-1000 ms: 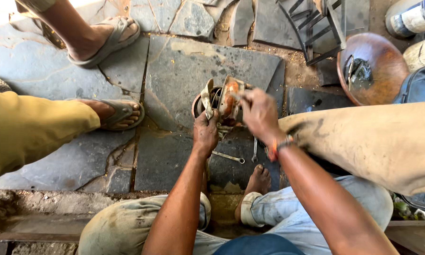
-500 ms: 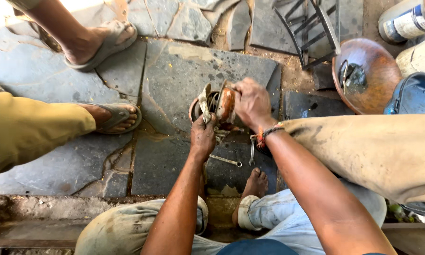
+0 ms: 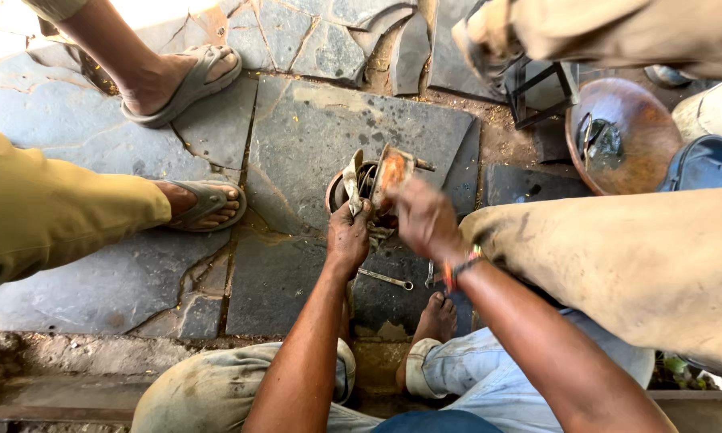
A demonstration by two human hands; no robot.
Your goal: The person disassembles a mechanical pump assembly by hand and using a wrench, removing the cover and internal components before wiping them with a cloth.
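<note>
Nearest, the left hand is clamped on a rusty round metal part standing on the stone floor; the right hand is blurred against its orange-brown plate, grip impossible to tell. One spanner lies just beside. Farther off: two sandalled feet, one brown bowl.

Metal part mid-floor, between both hands.
Wrench just nearer; sandalled feet left; bowl far right; stand beside bowl.
</note>
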